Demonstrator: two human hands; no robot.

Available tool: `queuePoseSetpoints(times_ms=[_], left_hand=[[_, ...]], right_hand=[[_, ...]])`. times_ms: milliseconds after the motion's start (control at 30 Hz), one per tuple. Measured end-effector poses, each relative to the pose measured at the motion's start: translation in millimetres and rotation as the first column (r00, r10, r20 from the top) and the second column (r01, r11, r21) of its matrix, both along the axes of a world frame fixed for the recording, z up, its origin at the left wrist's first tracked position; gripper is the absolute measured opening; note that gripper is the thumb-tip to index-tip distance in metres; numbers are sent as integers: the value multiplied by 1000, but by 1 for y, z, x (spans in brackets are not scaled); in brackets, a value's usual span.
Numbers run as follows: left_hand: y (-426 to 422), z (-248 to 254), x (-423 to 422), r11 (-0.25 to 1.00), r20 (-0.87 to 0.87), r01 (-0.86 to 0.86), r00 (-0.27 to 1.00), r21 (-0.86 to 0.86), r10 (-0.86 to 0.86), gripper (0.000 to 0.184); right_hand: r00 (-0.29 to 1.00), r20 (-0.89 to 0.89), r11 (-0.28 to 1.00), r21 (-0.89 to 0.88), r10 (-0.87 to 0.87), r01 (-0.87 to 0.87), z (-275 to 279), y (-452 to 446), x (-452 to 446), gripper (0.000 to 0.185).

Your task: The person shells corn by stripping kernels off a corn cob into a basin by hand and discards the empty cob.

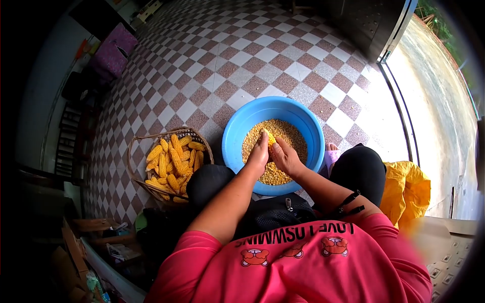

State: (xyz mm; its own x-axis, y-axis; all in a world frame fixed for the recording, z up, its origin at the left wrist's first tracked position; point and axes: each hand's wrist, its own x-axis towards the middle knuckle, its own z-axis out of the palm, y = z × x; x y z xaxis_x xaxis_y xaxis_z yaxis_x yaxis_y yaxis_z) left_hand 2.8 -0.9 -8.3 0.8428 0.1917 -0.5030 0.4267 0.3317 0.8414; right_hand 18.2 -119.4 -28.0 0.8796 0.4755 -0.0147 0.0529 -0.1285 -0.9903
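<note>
Between my two hands is a yellow corn cob (270,137), held above a round blue basin (316,146). My left hand (259,151) has its fingers closed around the cob's left side. On the other side, my right hand (286,157) presses against the cob, fingers wrapped round it. Loose corn kernels (290,134) cover the bottom of the basin beneath both hands. To the left of the basin, a woven basket (130,156) with a handle holds several whole cobs (174,156).
The basin stands on a checkered tile floor (212,91) between my knees. A yellow sack (406,192) lies beside my right knee. Boxes (96,224) are at the lower left. An open doorway with a metal door (376,30) is on the right.
</note>
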Motion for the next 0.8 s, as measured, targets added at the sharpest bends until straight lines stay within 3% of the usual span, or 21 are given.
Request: queuePoseSetpoints(times_ms=[33, 67, 200, 233, 300, 333, 400, 533, 600, 633, 667, 733, 800], left_hand=[[-1, -6, 0, 1000, -1, -1, 1000, -1, 1, 67], [-1, -12, 0, 991, 10, -8, 1000, 133, 7, 67], [-4, 1, 0, 880, -20, -35, 999, 474, 50, 64], [-4, 7, 0, 880, -21, -35, 998, 474, 51, 64], [-4, 17, -1, 677, 50, -61, 998, 733, 36, 59], [-4, 17, -2, 677, 50, -61, 998, 733, 36, 59], [-3, 18, -2, 731, 130, -108, 991, 674, 27, 52], [4, 4, -1, 866, 199, -76, 980, 493, -28, 49], [5, -1, 2, 990, 204, -112, 975, 88, 92, 50], [4, 2, 2, 994, 161, -103, 982, 20, 99, 54], [4, 4, 3, 995, 161, -103, 982, 20, 98, 54], [6, 4, 4, 947, 102, -28, 995, 320, -5, 55], [4, 5, 4, 934, 129, -63, 991, 352, 18, 54]], right_hand=[[999, -1, 998, -50, -32, 32, 1, 0, -2, 51], [998, -1, 993, -101, -63, 63, 1, 0, -3, 50], [984, 31, 984, -26, -173, 174, 5, 9, -6, 44], [985, 30, 985, -27, -172, 173, 7, 9, -5, 44], [995, -39, 994, 59, -94, 97, 17, 7, -3, 38], [995, -40, 994, 59, -95, 97, 26, 6, -4, 38], [957, -290, 969, 232, -10, 80, 45, 3, -6, 31], [902, -431, 943, 300, 1, 143, 59, -2, -1, 32], [864, -503, 939, 307, 23, 154, 58, -5, 2, 33], [864, -503, 939, 307, 22, 155, 56, -5, 2, 33], [908, -419, 951, 279, -4, 133, 51, -3, 2, 32], [944, -330, 962, 247, -26, 113, 45, -1, 2, 32], [985, -169, 986, 154, -37, 63, 46, 1, 2, 31]])
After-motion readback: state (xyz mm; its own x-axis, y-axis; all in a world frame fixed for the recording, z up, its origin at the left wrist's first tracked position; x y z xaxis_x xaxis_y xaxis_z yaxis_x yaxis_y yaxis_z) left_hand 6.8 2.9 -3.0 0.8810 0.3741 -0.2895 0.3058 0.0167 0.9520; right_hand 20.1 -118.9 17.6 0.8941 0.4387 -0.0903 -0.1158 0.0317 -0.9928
